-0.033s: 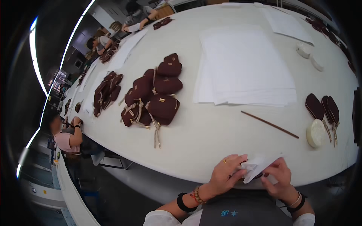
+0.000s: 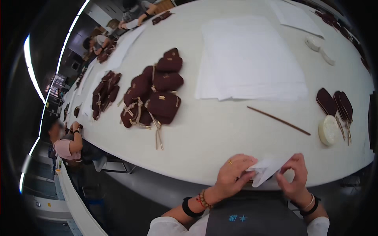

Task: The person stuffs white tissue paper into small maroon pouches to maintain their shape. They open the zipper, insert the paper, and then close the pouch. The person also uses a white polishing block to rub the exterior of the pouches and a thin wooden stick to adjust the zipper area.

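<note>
At the table's near edge, my left hand (image 2: pixel 232 175) grips a folded white paper (image 2: pixel 264 170) between thumb and fingers. On the paper's other side, my right hand (image 2: pixel 296 181) curls thumb and forefinger into a ring and pinches its edge. A sliver of something dark shows under the paper, mostly hidden. Beyond my hands lies a thin brown stick (image 2: pixel 278 120). To the right, a round cream-coloured disc (image 2: pixel 328 130) rests beside several dark maroon pouches (image 2: pixel 327 101) with beige cords.
A stack of white sheets (image 2: pixel 248 59) covers the middle of the table (image 2: pixel 220 129). Left of it is a heap of maroon pouches (image 2: pixel 163 106), with another pile (image 2: pixel 105 92) farther left. A white tape roll (image 2: pixel 312 44) lies far right. Co-workers, one in pink (image 2: pixel 67 147), work along the left.
The whole view has shifted slightly, so the table things sit higher and farther left. My right thumb and forefinger have bent into a rounder ring by the paper. My left hand keeps its hold.
</note>
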`<state>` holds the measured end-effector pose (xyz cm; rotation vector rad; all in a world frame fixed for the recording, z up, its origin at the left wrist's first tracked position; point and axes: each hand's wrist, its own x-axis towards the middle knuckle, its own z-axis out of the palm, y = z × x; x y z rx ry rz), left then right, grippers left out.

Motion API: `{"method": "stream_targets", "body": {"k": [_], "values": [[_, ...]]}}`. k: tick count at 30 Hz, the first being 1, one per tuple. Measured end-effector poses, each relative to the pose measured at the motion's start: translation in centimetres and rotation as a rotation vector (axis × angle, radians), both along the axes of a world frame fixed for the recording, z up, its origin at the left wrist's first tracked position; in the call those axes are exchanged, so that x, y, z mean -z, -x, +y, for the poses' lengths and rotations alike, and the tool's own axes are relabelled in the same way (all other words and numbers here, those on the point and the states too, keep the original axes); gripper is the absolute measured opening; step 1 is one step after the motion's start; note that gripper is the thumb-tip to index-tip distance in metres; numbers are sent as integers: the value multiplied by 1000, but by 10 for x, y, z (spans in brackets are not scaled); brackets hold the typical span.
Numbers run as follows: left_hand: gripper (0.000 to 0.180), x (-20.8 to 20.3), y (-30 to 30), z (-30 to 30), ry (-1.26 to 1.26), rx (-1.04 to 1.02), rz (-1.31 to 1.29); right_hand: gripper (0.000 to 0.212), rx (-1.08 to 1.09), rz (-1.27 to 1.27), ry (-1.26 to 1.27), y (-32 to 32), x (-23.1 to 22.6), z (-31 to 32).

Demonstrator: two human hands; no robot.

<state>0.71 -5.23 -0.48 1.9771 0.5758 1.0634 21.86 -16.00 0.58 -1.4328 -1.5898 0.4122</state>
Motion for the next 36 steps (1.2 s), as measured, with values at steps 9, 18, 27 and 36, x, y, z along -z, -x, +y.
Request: {"method": "stream_targets", "body": {"k": [9, 18, 27, 36], "values": [[52, 2, 0, -8, 257, 37, -5, 50, -323, 39, 70, 2, -10, 5], [38, -2, 11, 5, 764, 165, 177, 48, -295, -77, -4, 16, -8, 25], [24, 7, 2, 7, 495, 201, -126, 41, -144, 164, 143, 27, 0, 41], [22, 7, -10, 2, 383, 32, -67, 21, -415, 474, 332, 5, -8, 33]]}}
